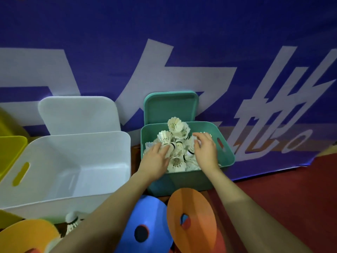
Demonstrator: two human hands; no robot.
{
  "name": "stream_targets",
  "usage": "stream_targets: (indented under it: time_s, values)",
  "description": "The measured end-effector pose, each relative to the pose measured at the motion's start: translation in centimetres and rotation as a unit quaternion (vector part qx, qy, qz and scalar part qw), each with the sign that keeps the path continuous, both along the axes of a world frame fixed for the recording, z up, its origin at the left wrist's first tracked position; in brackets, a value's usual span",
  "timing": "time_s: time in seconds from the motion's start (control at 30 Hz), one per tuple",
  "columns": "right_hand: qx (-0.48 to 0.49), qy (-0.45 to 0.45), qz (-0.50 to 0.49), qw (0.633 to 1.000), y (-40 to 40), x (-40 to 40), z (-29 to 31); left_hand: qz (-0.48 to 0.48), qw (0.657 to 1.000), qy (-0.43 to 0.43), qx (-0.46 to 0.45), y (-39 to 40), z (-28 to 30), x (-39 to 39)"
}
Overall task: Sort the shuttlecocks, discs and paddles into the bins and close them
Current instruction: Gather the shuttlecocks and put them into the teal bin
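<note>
My left hand (155, 159) and right hand (206, 150) rest half open on the shuttlecocks (177, 143) heaped in the teal bin (228, 156), gripping none. They look light and fragile; I would hold the cork, not the feathers.

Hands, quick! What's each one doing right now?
Left hand: open, fingers spread flat on the white feather shuttlecocks heaped in the teal plastic bin.
Right hand: over the same pile, fingers curled; whether it holds one cannot be told.

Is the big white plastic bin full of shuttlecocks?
No, the big white plastic bin looks empty inside; the white feather shuttlecocks are piled in the green plastic bin.
</note>
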State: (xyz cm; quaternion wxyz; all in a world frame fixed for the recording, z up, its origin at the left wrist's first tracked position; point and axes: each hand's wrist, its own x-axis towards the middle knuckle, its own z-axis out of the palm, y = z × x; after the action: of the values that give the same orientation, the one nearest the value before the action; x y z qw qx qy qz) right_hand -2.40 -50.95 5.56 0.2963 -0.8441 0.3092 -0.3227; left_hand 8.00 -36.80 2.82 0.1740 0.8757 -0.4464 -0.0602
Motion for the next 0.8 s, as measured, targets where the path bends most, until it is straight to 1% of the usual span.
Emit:
stream_targets:
  time_s: [0.03,0.1,0.17,0.23,0.27,0.33,0.4,0.5,0.53,0.8]
  values:
    - [0.003,0.03,0.028,0.999,-0.5,0.2,-0.8,-0.008,1.0,0.001,0.008,-0.3,-0.4,-0.1]
    - [-0.028,0.112,0.083,0.99,-1.4,0.3,-2.1,-0.01,1.0,-0.002,0.023,-0.5,-0.8,-0.2]
    - [-0.075,0.225,0.128,0.963,-2.1,0.0,-2.8,-0.01,0.999,-0.022,0.049,-0.6,-0.8,-0.3]
    - [-0.079,0.329,0.158,0.928,-2.4,-0.3,-3.1,0.002,0.996,-0.039,0.077,-0.7,-0.7,-0.5]
    - [-0.069,0.364,0.165,0.914,-2.4,-0.4,-3.2,0.01,0.995,-0.04,0.087,-0.9,-0.6,-0.7]
    - [-0.057,0.399,0.173,0.899,-2.3,-0.5,-3.1,0.019,0.994,-0.038,0.097,-1.1,-0.5,-0.9]
    - [-0.061,0.387,0.174,0.904,-1.9,-0.7,-2.9,0.028,0.995,-0.028,0.088,-1.0,-0.4,-1.1]
    - [-0.089,0.287,0.143,0.943,-1.6,-1.1,-2.8,0.05,0.997,-0.027,0.043,-0.4,-0.1,-1.5]
    - [-0.1,0.264,0.135,0.95,-1.4,-1.3,-2.7,0.061,0.997,-0.031,0.029,-0.1,0.0,-1.7]
    - [-0.128,0.18,0.108,0.969,2.8,-2.5,-0.6,0.091,0.993,-0.069,-0.029,4.6,2.7,-3.8]
